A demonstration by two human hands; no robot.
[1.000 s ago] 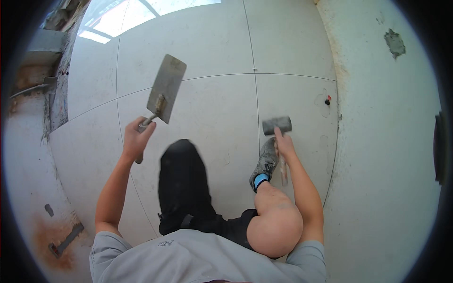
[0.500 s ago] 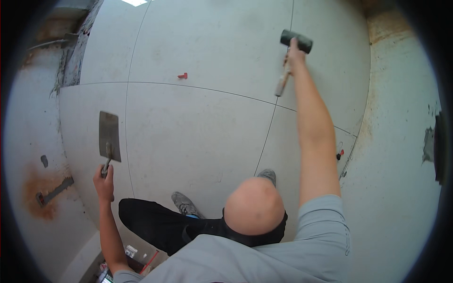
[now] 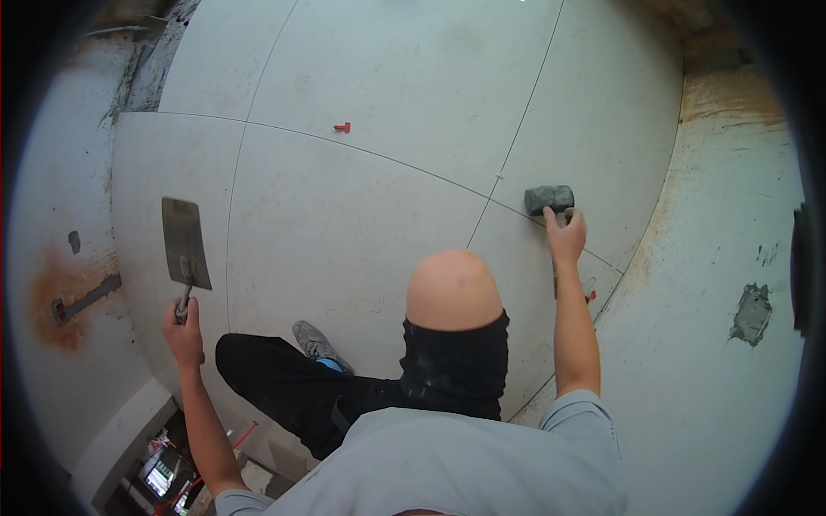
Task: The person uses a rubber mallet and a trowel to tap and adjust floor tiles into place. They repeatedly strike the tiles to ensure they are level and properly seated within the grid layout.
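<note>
Take the red clip point(image 3: 342, 128) on the tiled floor point(image 3: 327, 232) as your mark. Your left forearm point(image 3: 209, 430) slants up and outward from the elbow, and your left grip point(image 3: 182, 335), left of the clip and much nearer you, is wrapped round the handle of the trowel point(image 3: 187, 243); the blade points away from you, leaning slightly left, its broad face in view. Your right forearm point(image 3: 576, 331) reaches almost straight ahead, and your right grip point(image 3: 565, 236), right of the clip and nearer you, is closed round the mallet point(image 3: 549, 199) just below its head, the handle mostly hidden by your hand and wrist. Whether the mallet touches the tiles, I cannot tell. Your bare knee point(image 3: 454, 292) stands up between the arms, right of the clip and nearer you. For room, a wide stretch of pale tile spreads on the clip's near side, between trowel and mallet, with a thin joint point(image 3: 489, 199) passing just on the near side of the clip. The right wall point(image 3: 705, 258) rises well to the clip's right, past the mallet; the left wall point(image 3: 77, 189) rises well to its left, past the trowel
</note>
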